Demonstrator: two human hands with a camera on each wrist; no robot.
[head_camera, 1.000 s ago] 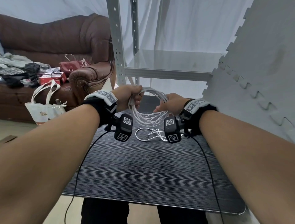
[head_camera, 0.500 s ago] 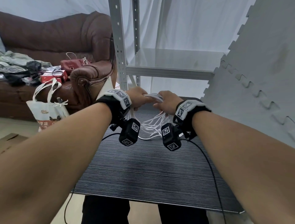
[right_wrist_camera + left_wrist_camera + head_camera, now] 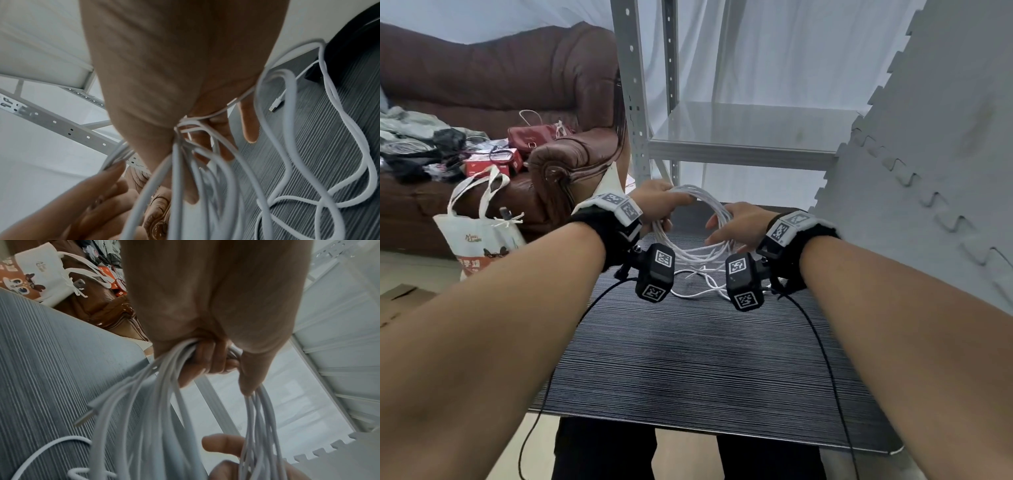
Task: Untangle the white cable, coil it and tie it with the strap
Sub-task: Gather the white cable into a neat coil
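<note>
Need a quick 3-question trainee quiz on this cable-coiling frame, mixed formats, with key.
1. True or false: the whole white cable is gathered into the coil.
2. Which hand grips the coil in a fist? A) left hand B) right hand
3. Fill in: a loose USB plug lies on the ____.

Key: 1 false, loose loops remain on the table. 2 A. 3 table.

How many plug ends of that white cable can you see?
2. One plug dangles from the cable bundle under the left hand; the other plug lies flat on the dark table.
</note>
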